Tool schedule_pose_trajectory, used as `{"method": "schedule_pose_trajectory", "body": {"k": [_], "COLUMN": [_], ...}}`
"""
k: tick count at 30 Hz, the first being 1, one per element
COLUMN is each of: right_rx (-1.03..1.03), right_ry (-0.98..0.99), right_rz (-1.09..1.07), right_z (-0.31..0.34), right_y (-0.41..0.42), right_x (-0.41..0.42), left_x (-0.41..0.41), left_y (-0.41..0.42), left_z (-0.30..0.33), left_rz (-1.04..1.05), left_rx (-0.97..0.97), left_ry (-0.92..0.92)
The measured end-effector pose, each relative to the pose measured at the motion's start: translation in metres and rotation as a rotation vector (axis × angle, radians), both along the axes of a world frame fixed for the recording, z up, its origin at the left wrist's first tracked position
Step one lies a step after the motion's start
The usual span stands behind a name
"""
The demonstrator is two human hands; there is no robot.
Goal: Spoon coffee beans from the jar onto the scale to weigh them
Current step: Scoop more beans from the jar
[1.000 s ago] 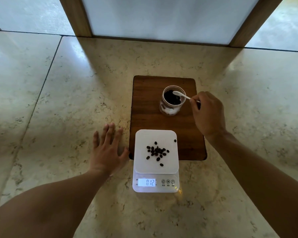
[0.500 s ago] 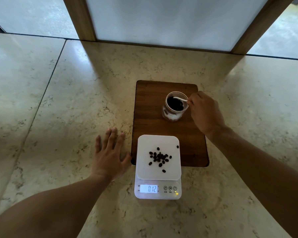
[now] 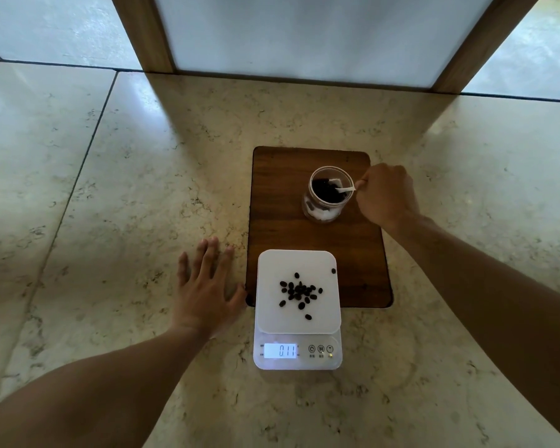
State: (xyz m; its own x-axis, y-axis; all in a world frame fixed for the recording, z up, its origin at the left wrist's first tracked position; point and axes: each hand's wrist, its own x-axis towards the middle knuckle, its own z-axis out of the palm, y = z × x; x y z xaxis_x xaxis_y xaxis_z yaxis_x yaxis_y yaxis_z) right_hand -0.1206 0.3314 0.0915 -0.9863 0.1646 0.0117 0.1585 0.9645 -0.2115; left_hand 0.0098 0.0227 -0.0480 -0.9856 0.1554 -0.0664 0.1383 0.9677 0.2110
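A clear jar (image 3: 324, 212) of dark coffee beans stands upright on a wooden board (image 3: 278, 202). My right hand (image 3: 385, 197) is just right of the jar, closed on the handle of a white spoon (image 3: 346, 189) whose bowl dips into the beans. A white digital scale (image 3: 317, 318) overlaps the board's near edge, its display reading 011. A small pile of beans (image 3: 298, 293) lies on its platform, with one stray bean near the right rim. My left hand (image 3: 204, 292) rests flat on the counter left of the scale, fingers spread.
The beige stone counter (image 3: 110, 189) stretches wide on both sides, with a seam running down the left. A frosted window panel in wooden frames (image 3: 149, 33) rises at the counter's back edge.
The spoon's bowl went from above the jar's rim down into the beans. The display changed from 012 to 011. My left hand stayed flat.
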Motion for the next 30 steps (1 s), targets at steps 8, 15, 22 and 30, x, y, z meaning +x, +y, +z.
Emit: {"method": "schedule_pose_trajectory", "body": {"k": [8,15,22,30], "right_rx": [-0.014,-0.032,-0.180,-0.298], "right_ry": [-0.128,-0.189,-0.209,-0.221], "right_rz": [-0.041,-0.070,-0.199,-0.253], "right_z": [0.005,0.002,-0.006,-0.012], "right_y": [0.003,0.005,0.009,0.015], "right_x": [-0.013,-0.019,-0.020,-0.020], "left_x": [0.000,0.000,0.001,0.000], "left_y": [-0.001,0.000,0.001,0.000], "left_z": [-0.003,-0.001,0.003,0.000], "left_rz": [-0.003,-0.003,0.002,0.004], "left_rx": [-0.007,-0.016,-0.008,-0.016], "left_ry": [0.005,-0.012,-0.030,-0.022]}}
